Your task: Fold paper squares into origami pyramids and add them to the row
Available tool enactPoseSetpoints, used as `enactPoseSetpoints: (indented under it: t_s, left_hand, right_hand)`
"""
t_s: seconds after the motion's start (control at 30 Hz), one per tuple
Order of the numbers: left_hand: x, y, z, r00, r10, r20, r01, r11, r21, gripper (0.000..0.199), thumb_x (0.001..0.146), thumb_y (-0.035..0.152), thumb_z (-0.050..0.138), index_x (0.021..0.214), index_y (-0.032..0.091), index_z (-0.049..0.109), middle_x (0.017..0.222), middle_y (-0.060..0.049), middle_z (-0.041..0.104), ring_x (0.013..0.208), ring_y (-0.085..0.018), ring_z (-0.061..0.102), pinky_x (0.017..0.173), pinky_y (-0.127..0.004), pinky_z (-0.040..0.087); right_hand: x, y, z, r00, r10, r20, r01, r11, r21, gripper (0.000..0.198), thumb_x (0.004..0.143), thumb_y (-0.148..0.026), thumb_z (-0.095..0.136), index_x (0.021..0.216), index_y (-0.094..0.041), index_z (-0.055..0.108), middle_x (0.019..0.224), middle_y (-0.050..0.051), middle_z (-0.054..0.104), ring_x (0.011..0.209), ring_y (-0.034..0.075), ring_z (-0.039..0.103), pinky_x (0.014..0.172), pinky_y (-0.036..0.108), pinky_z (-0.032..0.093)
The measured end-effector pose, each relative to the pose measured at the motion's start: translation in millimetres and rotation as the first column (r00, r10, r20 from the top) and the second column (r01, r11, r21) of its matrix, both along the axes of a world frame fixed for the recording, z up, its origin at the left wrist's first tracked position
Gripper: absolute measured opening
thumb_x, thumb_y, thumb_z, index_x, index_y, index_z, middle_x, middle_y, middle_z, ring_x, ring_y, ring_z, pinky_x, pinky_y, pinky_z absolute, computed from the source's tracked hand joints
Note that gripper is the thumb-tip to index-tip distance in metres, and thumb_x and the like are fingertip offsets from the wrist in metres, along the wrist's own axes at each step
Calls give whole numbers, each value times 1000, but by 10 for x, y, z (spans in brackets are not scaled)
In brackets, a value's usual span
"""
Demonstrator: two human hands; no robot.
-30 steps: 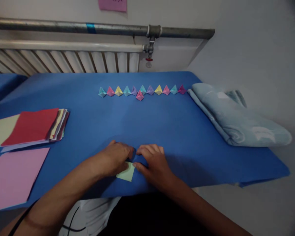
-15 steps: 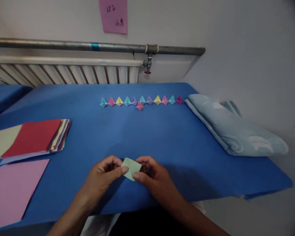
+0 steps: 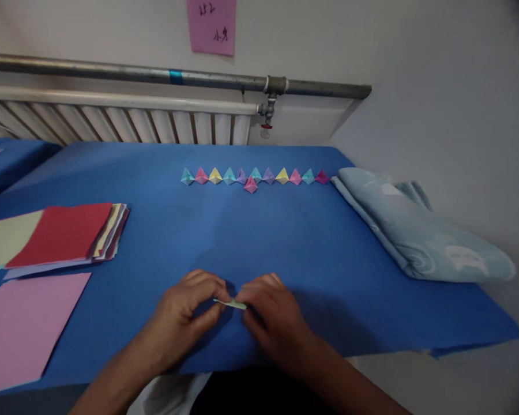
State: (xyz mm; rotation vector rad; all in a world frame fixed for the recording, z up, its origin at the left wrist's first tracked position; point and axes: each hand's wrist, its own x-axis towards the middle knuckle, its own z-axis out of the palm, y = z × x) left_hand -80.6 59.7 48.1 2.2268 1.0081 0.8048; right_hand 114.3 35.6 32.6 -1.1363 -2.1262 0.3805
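A small folded piece of pale green paper (image 3: 236, 304) is held between both hands near the front of the blue table (image 3: 190, 230). It is seen nearly edge-on, as a thin strip. My left hand (image 3: 190, 308) pinches its left end, fingers above and thumb below. My right hand (image 3: 277, 317) grips the right end, with fingertips partly covering the paper. Across the far part of the table runs a row of small folded paper shapes (image 3: 229, 176) in several colours. One pink folded shape (image 3: 251, 184) sits just in front of that row.
At left lies a stack of coloured paper (image 3: 64, 230), red on top, with pink sheets (image 3: 26, 328) nearer me. A folded light-blue blanket (image 3: 424, 230) rests at the right edge. Behind the table are a radiator (image 3: 164, 124), a metal pipe (image 3: 225, 82) and a valve (image 3: 267, 112).
The green paper has tipped from showing its flat, creased face to nearly edge-on. Both hands have rolled with it, their fingers now on top. The view has shifted slightly.
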Motion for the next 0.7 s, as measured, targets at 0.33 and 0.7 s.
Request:
enactPoseSetpoints:
  t_s: [0.33, 0.7]
  left_hand:
    - [32, -422, -481, 968, 149, -201, -20, 848, 530, 20, 91, 6, 46, 101, 13, 61, 100, -9, 68, 101, -22, 58, 92, -42, 43]
    - [10, -564, -521, 969, 141, -202, -57, 926, 373, 21, 90, 7, 48, 102, 13, 63, 104, -8, 69, 98, -23, 60, 92, -42, 39]
  right_hand:
    - [126, -70, -160, 947, 178, 267, -219, 967, 132, 20, 94, -12, 42, 96, -20, 61, 87, 3, 68, 85, 17, 56, 77, 34, 37]
    - [245, -165, -100, 924, 275, 265, -255, 961, -106, 30, 87, -9, 46, 111, -22, 57, 114, 4, 65, 103, 22, 53, 85, 40, 37]
